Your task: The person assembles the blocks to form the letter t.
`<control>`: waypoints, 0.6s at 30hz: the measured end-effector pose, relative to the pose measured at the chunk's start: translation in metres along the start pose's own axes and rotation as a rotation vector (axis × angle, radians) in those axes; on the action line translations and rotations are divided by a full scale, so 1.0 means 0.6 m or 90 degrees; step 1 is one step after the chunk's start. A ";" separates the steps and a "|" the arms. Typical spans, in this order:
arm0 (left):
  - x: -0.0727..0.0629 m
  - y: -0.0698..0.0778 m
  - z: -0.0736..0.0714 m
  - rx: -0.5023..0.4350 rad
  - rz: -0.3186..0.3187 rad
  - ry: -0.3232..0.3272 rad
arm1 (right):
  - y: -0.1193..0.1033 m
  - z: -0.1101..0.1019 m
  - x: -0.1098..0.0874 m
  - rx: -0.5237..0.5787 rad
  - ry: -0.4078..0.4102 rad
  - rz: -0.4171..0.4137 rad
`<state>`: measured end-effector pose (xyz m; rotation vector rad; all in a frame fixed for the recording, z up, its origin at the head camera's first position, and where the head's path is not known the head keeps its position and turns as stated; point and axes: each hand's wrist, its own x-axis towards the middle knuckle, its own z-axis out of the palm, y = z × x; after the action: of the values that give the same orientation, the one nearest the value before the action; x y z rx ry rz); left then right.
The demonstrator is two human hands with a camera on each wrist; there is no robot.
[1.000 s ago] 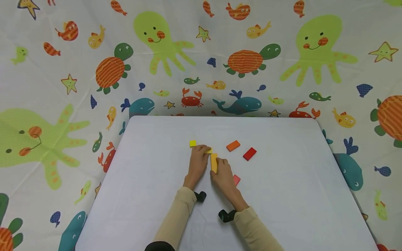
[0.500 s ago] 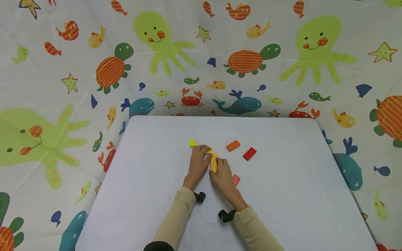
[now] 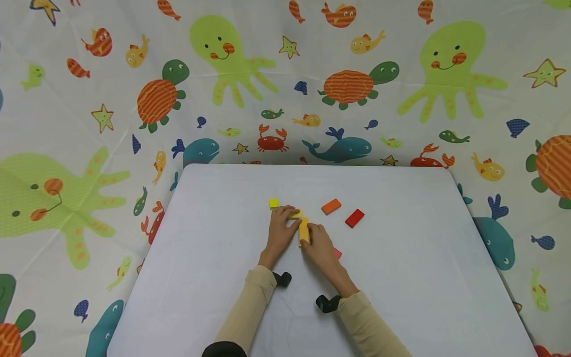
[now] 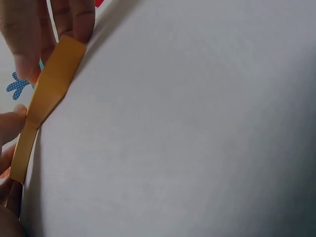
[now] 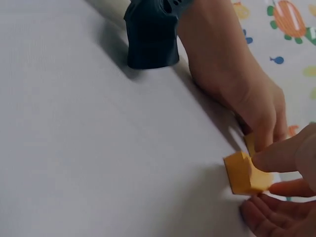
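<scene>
Since the earlier head frames, the right hand [image 3: 320, 249] shifts slightly to its own right, its thumb sits differently on the amber block [image 3: 304, 230], and more of the block's near end shows. The left hand [image 3: 279, 229] barely changes; the loose blocks stay put.

The amber block is mid-desk, between the hands, long side running toward the person. Its far end meets the right end of the yellow block [image 3: 298, 214], roughly at a corner; the left wrist view shows the two touching. Cannot tell if the amber one lies flat or on edge.

Right hand: fingers narrow, thumb and fingertips pinching the amber block. Left hand: fingers also narrow, holding the yellow block, thumb on the near side, fingertips on the far side, partly hiding it.

Handling, as a judgement: the amber block looks light, stiff and hard to break; smooth faces may slip a bit, and a small nudge likely slides it. Best hold is a thumb-and-finger pinch across the long sides near the free end, away from the join.

Also out: small yellow block [image 3: 274, 203] just beyond the left hand, orange block [image 3: 331, 207], red block [image 3: 355, 218], and a pinkish-red block [image 3: 338, 253] half hidden behind the right hand. No container in any view; these loose blocks lie directly on the desk [image 3: 214, 233].
</scene>
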<state>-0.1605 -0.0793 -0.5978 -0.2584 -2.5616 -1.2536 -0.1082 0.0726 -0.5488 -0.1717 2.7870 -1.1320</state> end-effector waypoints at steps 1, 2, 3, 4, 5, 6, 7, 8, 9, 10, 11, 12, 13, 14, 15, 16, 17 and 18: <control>0.000 -0.002 0.001 -0.004 0.005 0.003 | 0.001 -0.003 0.001 -0.002 -0.005 -0.001; 0.000 -0.003 0.001 -0.005 0.010 0.007 | 0.002 -0.007 0.002 -0.003 -0.013 -0.002; 0.000 -0.005 0.001 -0.008 0.013 0.011 | 0.004 -0.009 0.004 -0.006 -0.018 -0.006; 0.001 -0.006 0.002 -0.010 0.017 0.014 | 0.006 -0.013 0.004 -0.004 -0.027 -0.006; 0.001 -0.007 0.002 -0.013 0.019 0.017 | 0.007 -0.016 0.005 -0.002 -0.036 -0.009; 0.001 -0.008 0.002 -0.013 0.021 0.019 | 0.009 -0.019 0.005 0.000 -0.044 -0.013; 0.001 -0.008 0.001 -0.014 0.021 0.019 | 0.011 -0.022 0.006 0.004 -0.052 -0.021; 0.001 -0.008 0.001 -0.015 0.020 0.019 | 0.013 -0.025 0.007 0.005 -0.059 -0.031; 0.000 -0.008 0.001 -0.015 0.017 0.017 | 0.016 -0.027 0.008 0.008 -0.065 -0.038; 0.000 -0.007 0.000 -0.012 0.014 0.013 | 0.019 -0.030 0.008 0.010 -0.070 -0.044; 0.000 -0.007 0.000 -0.010 0.011 0.009 | 0.022 -0.033 0.010 0.011 -0.075 -0.051; 0.000 -0.006 -0.001 -0.006 0.009 0.005 | 0.026 -0.036 0.011 0.012 -0.080 -0.053; 0.000 -0.006 -0.001 -0.005 0.005 0.000 | 0.030 -0.040 0.013 0.011 -0.082 -0.057; 0.000 -0.005 -0.001 -0.003 0.002 -0.003 | 0.033 -0.043 0.016 0.011 -0.082 -0.059; 0.000 -0.005 -0.001 -0.001 0.001 -0.006 | 0.037 -0.047 0.018 0.010 -0.081 -0.063; 0.000 -0.005 -0.001 0.000 -0.002 -0.010 | 0.041 -0.052 0.021 0.009 -0.080 -0.067; 0.001 -0.005 -0.001 0.000 -0.003 -0.013 | 0.044 -0.057 0.025 0.009 -0.076 -0.070; 0.001 -0.006 -0.001 0.000 -0.005 -0.015 | 0.047 -0.062 0.028 0.007 -0.072 -0.075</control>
<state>-0.1618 -0.0818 -0.5998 -0.2652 -2.5854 -1.2616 -0.1325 0.1156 -0.5433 -0.3911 2.7016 -1.1248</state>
